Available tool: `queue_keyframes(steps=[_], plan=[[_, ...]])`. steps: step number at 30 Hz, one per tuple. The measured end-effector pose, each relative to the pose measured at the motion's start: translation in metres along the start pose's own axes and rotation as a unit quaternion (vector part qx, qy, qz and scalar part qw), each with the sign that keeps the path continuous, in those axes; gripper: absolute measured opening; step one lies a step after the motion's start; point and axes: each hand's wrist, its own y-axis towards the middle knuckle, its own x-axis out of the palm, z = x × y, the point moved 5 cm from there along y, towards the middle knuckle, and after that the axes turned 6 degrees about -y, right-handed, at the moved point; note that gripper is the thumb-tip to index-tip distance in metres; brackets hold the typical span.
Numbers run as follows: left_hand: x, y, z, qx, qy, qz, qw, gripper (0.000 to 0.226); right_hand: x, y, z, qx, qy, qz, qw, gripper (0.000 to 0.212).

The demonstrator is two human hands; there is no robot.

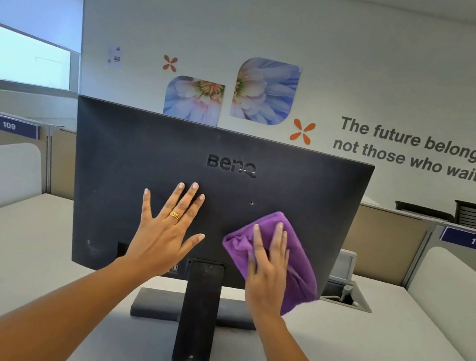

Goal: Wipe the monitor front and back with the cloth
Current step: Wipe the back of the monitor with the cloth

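Monitor: dark grey matte-plastic flat monitor (295, 174), centre of frame, back panel facing the camera; upright on a black rectangular stand (197, 316) on the pale grey desk (21, 285).
Cloth: soft purple pile cloth (301, 264), bunched against the panel's lower right.
Left hand (166, 237): fingers spread, palm flat at centre-left, bracing, holding nothing.
Right hand (267, 274): fingers straight, pressing the cloth, not pinching.
Tipping: possible from a hard push against such a narrow stand.
Slipping: possible with pressure alone on smooth plastic.
Missed patch: pale specks at lower left, perhaps dust.
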Motion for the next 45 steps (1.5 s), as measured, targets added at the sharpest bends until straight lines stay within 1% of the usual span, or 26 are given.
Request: queue_keyframes(steps=[1,2,4,6,9,13,18,21,25,26,29,33,35,38,40,45], plan=[[-0.003,-0.002,-0.006,-0.005,0.002,0.0,1.0,0.068,0.002,0.005,-0.016,-0.033,-0.03,0.0,0.999,0.045],[-0.006,-0.003,-0.014,-0.017,0.003,0.004,1.0,0.068,0.003,0.011,-0.032,-0.053,-0.043,0.004,0.998,0.049],[-0.014,-0.006,-0.036,-0.051,0.001,0.017,0.999,0.069,0.006,0.021,-0.06,-0.077,-0.045,0.01,0.996,0.061],[-0.021,-0.011,-0.062,-0.078,0.002,0.029,0.997,0.069,0.01,0.029,-0.084,-0.105,-0.063,0.007,0.992,0.067],[-0.029,-0.023,-0.104,-0.108,0.005,0.026,0.994,0.071,0.016,0.035,-0.114,-0.146,-0.085,0.014,0.986,0.066],[-0.031,-0.043,-0.151,-0.128,0.026,-0.002,0.991,0.072,0.028,0.037,-0.144,-0.171,-0.112,0.024,0.979,0.067],[-0.03,-0.055,-0.176,-0.118,0.03,-0.032,0.992,0.069,0.041,0.033,-0.162,-0.209,-0.151,0.021,0.966,0.064],[-0.028,-0.052,-0.177,-0.1,0.025,-0.042,0.994,0.066,0.048,0.019,-0.158,-0.253,-0.17,0.026,0.952,0.05],[-0.021,-0.052,-0.18,-0.085,0.004,-0.048,0.995,0.067,0.061,0.003,-0.146,-0.3,-0.203,-0.007,0.932,0.056],[-0.019,-0.053,-0.182,-0.082,0.0,-0.049,0.995,0.066,0.061,0.003,-0.146,-0.307,-0.213,-0.007,0.928,0.059],[-0.016,-0.054,-0.187,-0.074,-0.007,-0.048,0.996,0.065,0.06,0.006,-0.157,-0.313,-0.221,-0.004,0.924,0.078],[-0.01,-0.058,-0.201,-0.098,-0.019,-0.052,0.994,0.066,0.06,0.012,-0.174,-0.318,-0.208,0.001,0.925,0.086],[-0.007,-0.063,-0.209,-0.113,-0.028,-0.056,0.992,0.067,0.062,0.017,-0.187,-0.322,-0.206,-0.001,0.924,0.086],[-0.005,-0.067,-0.217,-0.116,-0.042,-0.057,0.991,0.068,0.064,0.029,-0.212,-0.326,-0.193,0.012,0.926,0.075],[-0.006,-0.069,-0.221,-0.118,-0.048,-0.055,0.99,0.067,0.066,0.036,-0.231,-0.329,-0.176,0.022,0.928,0.072],[-0.001,-0.08,-0.235,-0.127,-0.089,-0.052,0.987,0.068,0.081,0.046,-0.27,-0.323,-0.151,0.018,0.934,0.081]])
